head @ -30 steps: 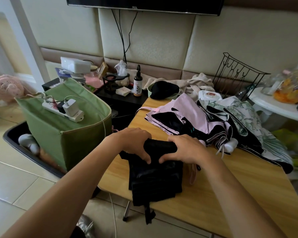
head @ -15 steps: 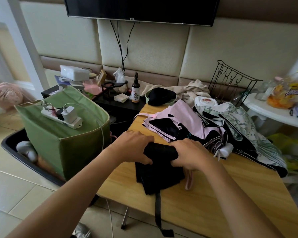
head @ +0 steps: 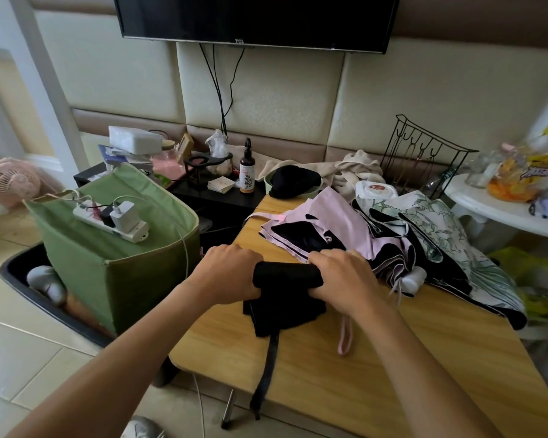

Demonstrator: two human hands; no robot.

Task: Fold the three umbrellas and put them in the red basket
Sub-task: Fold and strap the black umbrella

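Wooden table (head: pixel 377 368); three umbrellas (head: pixel 345 238) atop

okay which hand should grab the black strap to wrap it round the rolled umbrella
Left, probably: the strap hangs off the table edge nearer the left hand. The right hand can keep its grip on the black umbrella.

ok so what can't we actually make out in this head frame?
- Red basket: not in the head view at all.
- Black umbrella: both ends covered by the left hand and right hand; handle hidden.
- Pink umbrella and floral umbrella: piled overlapping, so where each ends is unclear.
- Black strap: hangs over the wooden table edge; its fastening is too small to tell.
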